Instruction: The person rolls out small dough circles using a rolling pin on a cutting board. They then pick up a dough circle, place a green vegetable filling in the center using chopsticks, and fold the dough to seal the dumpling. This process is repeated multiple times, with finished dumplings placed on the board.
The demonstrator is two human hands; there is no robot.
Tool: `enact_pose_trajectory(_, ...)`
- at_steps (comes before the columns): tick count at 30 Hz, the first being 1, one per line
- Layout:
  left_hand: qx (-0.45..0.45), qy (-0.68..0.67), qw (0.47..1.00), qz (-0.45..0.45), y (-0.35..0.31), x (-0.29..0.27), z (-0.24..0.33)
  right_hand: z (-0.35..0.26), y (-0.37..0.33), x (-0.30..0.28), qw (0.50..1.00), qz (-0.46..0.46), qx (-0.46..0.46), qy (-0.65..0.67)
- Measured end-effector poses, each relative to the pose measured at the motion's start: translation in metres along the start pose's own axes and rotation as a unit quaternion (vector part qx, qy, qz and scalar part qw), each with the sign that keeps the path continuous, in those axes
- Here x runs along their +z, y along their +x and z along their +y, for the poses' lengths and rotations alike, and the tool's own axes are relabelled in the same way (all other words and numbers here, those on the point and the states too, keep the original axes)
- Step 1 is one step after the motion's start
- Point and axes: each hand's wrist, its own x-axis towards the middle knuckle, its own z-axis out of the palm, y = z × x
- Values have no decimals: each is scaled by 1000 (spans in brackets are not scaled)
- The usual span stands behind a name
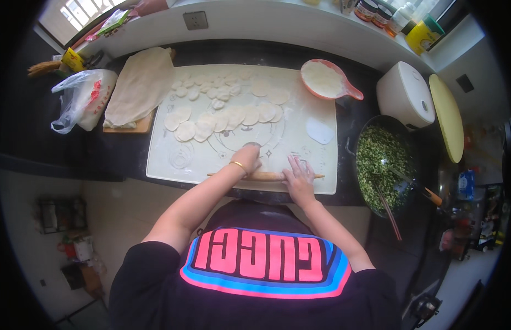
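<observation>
black shirt (255,305) nearest, the right hand (299,179) rests on a rolling pin (266,176).

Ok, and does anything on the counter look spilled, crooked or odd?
Nothing looks damaged or plainly spilled. The one slightly untidy thing is the chopsticks, which poke out past the rim of the wok toward the person. The rolling pin lies nearly level under the right hand.

Rolling pin (264,176): was brown wood, slim, tapered toward both ends
Pose: lay lengthwise
Place: near edge of the mat (162,168)
</observation>
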Motion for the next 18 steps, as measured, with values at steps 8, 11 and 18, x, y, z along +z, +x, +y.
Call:
enact_pose_trajectory(8,1,147,958,246,-61,31,-38,-9,-8,1,988,-93,118,42)
enact_pose_trajectory(11,-23,186,947,259,-37,20,-45,-4,29,5,990,-55,122,-40)
enact_pose_trajectory(18,49,171,970,163,-50,16,-69,-32,-10,-10,981,-172,88,16)
